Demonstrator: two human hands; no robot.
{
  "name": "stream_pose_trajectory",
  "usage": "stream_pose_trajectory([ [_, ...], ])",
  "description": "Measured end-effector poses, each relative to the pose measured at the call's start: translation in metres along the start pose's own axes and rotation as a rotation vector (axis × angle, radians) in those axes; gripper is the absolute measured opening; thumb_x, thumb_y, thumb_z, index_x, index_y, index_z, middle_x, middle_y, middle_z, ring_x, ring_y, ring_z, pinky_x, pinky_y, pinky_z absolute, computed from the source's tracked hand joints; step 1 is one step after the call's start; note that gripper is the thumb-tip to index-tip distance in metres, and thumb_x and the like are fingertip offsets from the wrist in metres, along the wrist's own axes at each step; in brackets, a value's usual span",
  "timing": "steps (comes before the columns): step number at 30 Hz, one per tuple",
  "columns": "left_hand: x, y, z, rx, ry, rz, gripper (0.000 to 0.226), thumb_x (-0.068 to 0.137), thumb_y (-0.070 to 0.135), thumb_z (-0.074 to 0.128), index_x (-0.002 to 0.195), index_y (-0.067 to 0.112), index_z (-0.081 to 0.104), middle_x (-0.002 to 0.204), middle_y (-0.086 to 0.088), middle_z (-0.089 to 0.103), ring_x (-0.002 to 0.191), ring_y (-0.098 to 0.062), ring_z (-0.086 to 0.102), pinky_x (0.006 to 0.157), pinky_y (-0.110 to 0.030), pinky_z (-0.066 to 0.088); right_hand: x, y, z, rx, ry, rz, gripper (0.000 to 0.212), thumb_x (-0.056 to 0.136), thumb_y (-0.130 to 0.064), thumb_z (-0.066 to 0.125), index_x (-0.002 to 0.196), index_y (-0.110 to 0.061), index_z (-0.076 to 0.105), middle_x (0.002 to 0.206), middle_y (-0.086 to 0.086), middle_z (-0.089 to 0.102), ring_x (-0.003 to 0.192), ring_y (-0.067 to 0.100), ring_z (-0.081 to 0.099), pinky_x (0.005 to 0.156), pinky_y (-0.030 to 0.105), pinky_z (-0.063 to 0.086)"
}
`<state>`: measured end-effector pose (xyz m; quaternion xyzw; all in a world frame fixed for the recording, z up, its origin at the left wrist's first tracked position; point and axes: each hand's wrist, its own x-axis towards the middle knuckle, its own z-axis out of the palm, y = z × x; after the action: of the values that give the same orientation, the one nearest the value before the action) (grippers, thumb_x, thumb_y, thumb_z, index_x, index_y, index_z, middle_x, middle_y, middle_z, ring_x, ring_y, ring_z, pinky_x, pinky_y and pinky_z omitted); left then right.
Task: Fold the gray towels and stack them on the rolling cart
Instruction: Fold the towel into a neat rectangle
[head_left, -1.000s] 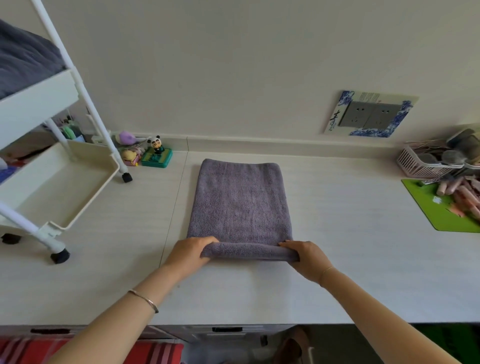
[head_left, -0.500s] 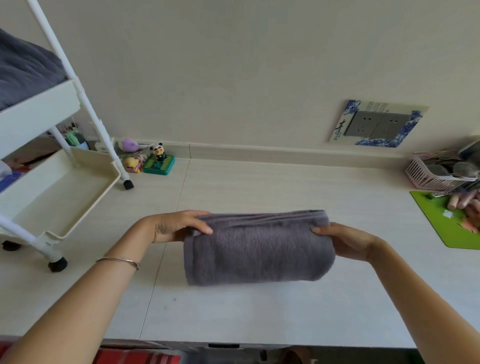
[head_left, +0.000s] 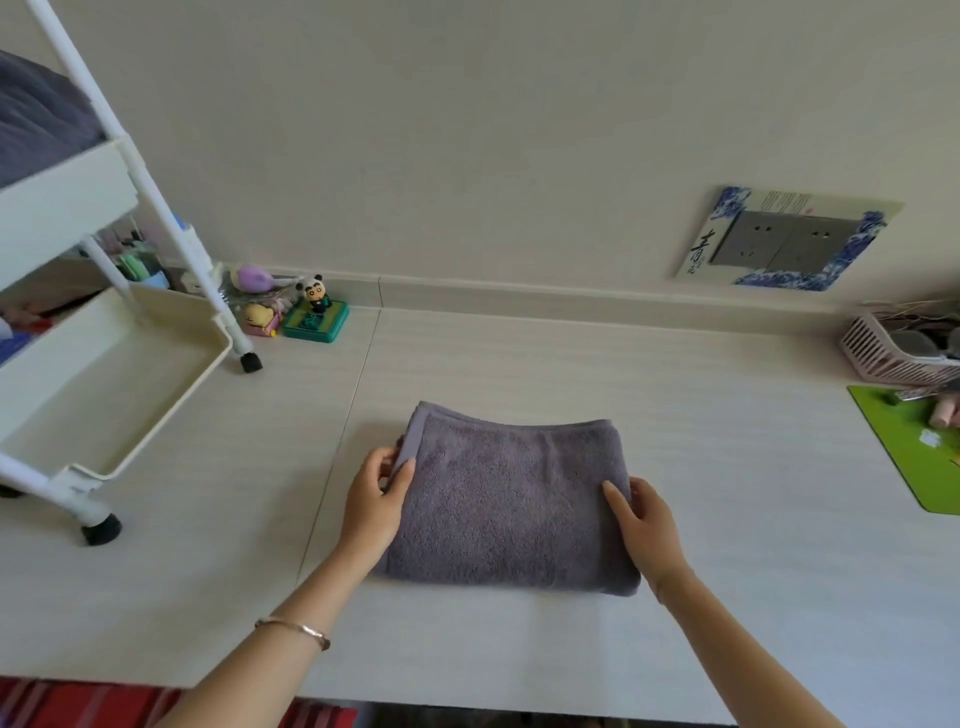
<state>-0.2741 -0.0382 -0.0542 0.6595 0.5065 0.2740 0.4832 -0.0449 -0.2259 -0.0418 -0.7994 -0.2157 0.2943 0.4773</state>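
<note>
Pale wood-grain table (head_left: 675, 415). Far L by wall: panda figure (head_left: 311, 291) on green base (head_left: 316, 325), purple toy (head_left: 254, 276) and yellow toy (head_left: 258, 317) beside it. Wall outlet (head_left: 784, 244) w/ blue-white surround. Far R: pink basket (head_left: 878, 356), green mat (head_left: 919, 457) just in front.

The pale wood-grain surface (head_left: 571, 364) carries a folded gray towel (head_left: 509, 499) at centre, the white rolling cart (head_left: 171, 314) on casters at left, a panda figurine (head_left: 314, 312) upper left, and a pink basket (head_left: 878, 356) and green mat (head_left: 904, 467) at the right edge.
</note>
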Motion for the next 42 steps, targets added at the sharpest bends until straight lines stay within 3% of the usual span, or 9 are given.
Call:
stream_pose_trajectory([
  [5,-0.015,-0.007,0.004,0.049,0.156,0.125,0.008,0.096,0.024,0.05,0.097,0.016,0.05,0.079,0.006,0.058,0.065,-0.008,0.053,0.059,-0.025,0.04,0.002,0.0,0.01,-0.115,0.078,-0.103,0.009,0.096,-0.026,0.05,0.1,-0.018,0.049,0.082,-0.002,0.064,0.072,0.02,0.062,0.061,0.028,0.043],
  [8,-0.02,-0.015,0.006,0.126,0.139,0.039,0.014,0.097,0.022,0.048,0.093,0.009,0.046,0.067,-0.001,0.052,0.057,-0.018,0.047,0.056,-0.033,0.035,0.004,0.008,0.015,-0.318,0.102,-0.1,0.012,0.095,-0.022,0.05,0.094,-0.012,0.043,0.07,0.007,0.058,0.066,0.03,0.053,0.055,0.034,0.033],
  [14,-0.027,-0.021,-0.005,0.137,0.093,0.071,0.017,0.097,0.015,0.047,0.085,0.007,0.038,0.057,0.002,0.036,0.048,-0.01,0.037,0.05,-0.029,0.028,0.0,0.008,0.011,-0.324,0.083,-0.118,0.016,0.09,-0.012,0.052,0.084,-0.006,0.04,0.065,0.008,0.048,0.059,0.022,0.043,0.052,0.028,0.033],
  [20,-0.023,-0.016,-0.007,0.503,-0.032,-0.008,0.019,0.096,0.027,0.047,0.101,0.011,0.039,0.077,-0.005,0.057,0.074,-0.035,0.059,0.06,-0.038,0.041,-0.005,0.006,0.018,-0.29,0.103,-0.078,0.034,0.085,-0.007,0.057,0.114,-0.01,0.039,0.106,0.01,0.055,0.09,0.028,0.053,0.074,0.032,0.04],
  [24,-0.022,0.006,0.003,0.766,0.101,0.336,0.043,0.094,0.025,0.049,0.131,0.003,0.045,0.122,-0.015,0.057,0.105,-0.034,0.058,0.078,-0.04,0.052,-0.01,-0.011,0.04,-0.549,0.246,-0.455,0.05,0.09,-0.023,0.048,0.138,-0.011,0.042,0.147,0.007,0.039,0.136,0.025,0.033,0.113,0.035,0.022],
  [27,-0.027,0.023,0.034,0.763,0.006,0.524,0.048,0.093,0.031,0.034,0.132,0.008,0.051,0.134,-0.013,0.055,0.121,-0.033,0.053,0.099,-0.054,0.043,-0.015,-0.025,0.075,-0.731,0.177,-0.556,0.052,0.093,-0.036,0.028,0.136,-0.016,0.049,0.151,0.006,0.035,0.141,0.025,0.027,0.116,0.038,0.008],
  [32,-0.036,0.004,0.065,0.975,-0.273,0.387,0.059,0.093,0.051,0.018,0.147,0.031,0.027,0.155,-0.002,0.027,0.142,-0.033,0.024,0.11,-0.061,0.012,-0.018,0.007,0.088,-0.872,-0.015,-0.443,0.068,0.089,-0.054,0.006,0.15,-0.029,0.022,0.159,-0.004,0.01,0.146,0.014,-0.001,0.116,0.034,-0.013],
  [38,-0.031,-0.004,0.067,0.997,-0.246,0.285,0.068,0.085,0.064,0.028,0.143,0.029,0.039,0.15,-0.005,0.038,0.137,-0.039,0.033,0.107,-0.061,0.011,-0.023,0.029,0.058,-0.916,0.106,-0.367,0.072,0.091,-0.065,0.01,0.15,-0.026,0.021,0.156,-0.006,0.018,0.145,0.01,0.007,0.117,0.029,-0.005],
  [42,-0.028,0.003,0.065,1.007,-0.256,0.148,0.092,0.072,0.078,0.001,0.151,0.032,0.008,0.16,-0.004,0.002,0.143,-0.044,-0.004,0.11,-0.062,-0.002,-0.024,0.033,0.042,-0.846,0.092,-0.201,0.084,0.08,-0.076,-0.003,0.15,-0.03,-0.003,0.156,-0.015,-0.007,0.145,0.008,-0.007,0.118,0.031,-0.004],
])
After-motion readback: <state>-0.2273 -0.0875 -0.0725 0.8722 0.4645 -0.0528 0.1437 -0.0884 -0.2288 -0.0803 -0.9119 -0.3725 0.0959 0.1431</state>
